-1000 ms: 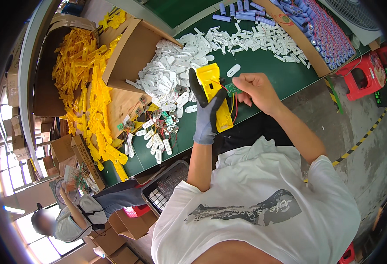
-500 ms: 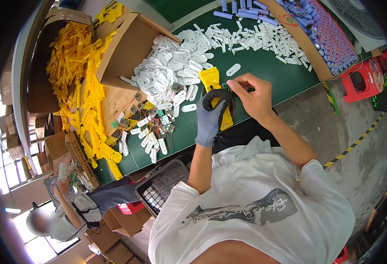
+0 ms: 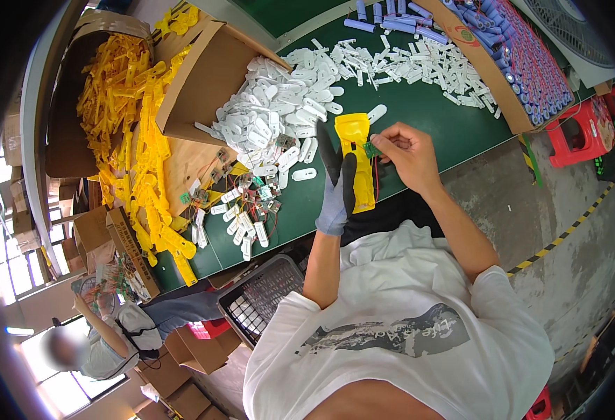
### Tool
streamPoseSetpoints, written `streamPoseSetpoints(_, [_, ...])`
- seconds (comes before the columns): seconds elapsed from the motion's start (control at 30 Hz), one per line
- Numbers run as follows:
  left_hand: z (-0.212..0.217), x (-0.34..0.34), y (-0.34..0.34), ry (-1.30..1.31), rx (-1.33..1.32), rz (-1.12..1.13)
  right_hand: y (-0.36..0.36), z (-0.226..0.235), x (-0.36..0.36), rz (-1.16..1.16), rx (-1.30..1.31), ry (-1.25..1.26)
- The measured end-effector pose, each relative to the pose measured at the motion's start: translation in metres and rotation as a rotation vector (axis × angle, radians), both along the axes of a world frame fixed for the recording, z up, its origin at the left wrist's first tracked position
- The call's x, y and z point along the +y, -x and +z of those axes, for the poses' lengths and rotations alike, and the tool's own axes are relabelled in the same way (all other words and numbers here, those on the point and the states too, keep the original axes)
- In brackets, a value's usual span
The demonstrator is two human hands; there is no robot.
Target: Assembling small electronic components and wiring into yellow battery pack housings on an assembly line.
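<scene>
My left hand [image 3: 337,194], in a grey glove with black fingers, holds a long yellow plastic casing [image 3: 365,183]. Its thumb lies along the casing's side and one finger points up past it. With thumb and fingertips my right hand [image 3: 411,157], bare, pinches a small green circuit board [image 3: 371,149] at the casing's right edge. Red wires [image 3: 377,178] hang from the board along the casing. Just beyond the casing a loose white oval cover [image 3: 377,113] lies on the green table [image 3: 419,115].
White covers [image 3: 269,105] pile up by an open cardboard box [image 3: 199,84]. Yellow casings [image 3: 150,189] and wired boards [image 3: 248,217] lie to the left. A carton of purple battery cells [image 3: 524,77] stands at the far right. Another person [image 3: 122,336] works at lower left.
My left hand's fingers have uncurled from over the casing, which now shows more fully and upright. My right hand keeps its pinch on the board, shifted slightly right and nearer.
</scene>
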State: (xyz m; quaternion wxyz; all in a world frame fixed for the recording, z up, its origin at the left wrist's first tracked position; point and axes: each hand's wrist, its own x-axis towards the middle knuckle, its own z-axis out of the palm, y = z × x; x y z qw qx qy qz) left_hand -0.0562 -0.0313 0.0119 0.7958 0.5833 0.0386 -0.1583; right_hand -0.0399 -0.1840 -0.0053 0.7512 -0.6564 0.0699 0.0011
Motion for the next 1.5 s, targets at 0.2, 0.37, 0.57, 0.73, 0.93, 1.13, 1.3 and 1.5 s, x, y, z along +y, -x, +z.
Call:
streamPoseSetpoints(0.2, [-0.036, 0.014, 0.001, 0.162, 0.164, -0.065, -0.001, 0.0, 0.008, 0.014, -0.084, -0.288])
streamPoseSetpoints(0.37, [-0.038, 0.006, 0.0, 0.089, 0.0, 0.05, -0.003, 0.005, 0.018, 0.01, -0.151, 0.019])
streamPoseSetpoints(0.57, [-0.035, -0.002, 0.0, 0.182, -0.042, 0.091, -0.005, -0.004, 0.023, -0.079, -0.253, -0.058])
streamPoseSetpoints(0.73, [-0.022, -0.011, -0.002, 0.044, -0.168, 0.121, -0.004, -0.007, 0.021, -0.068, -0.237, 0.018])
streamPoseSetpoints(0.93, [-0.017, -0.006, 0.0, 0.15, -0.076, 0.116, -0.001, 0.011, -0.001, 0.231, -0.124, -0.112])
streamPoseSetpoints(1.13, [-0.015, -0.008, 0.001, 0.18, -0.067, 0.154, -0.002, 0.002, 0.004, 0.138, -0.101, -0.178])
streamPoseSetpoints(1.3, [-0.014, -0.011, 0.001, 0.066, -0.162, 0.24, 0.0, -0.005, 0.02, 0.013, -0.173, -0.178])
streamPoseSetpoints(1.5, [-0.016, -0.01, 0.001, 0.031, -0.166, 0.301, 0.006, -0.002, 0.023, 0.061, -0.121, 0.112])
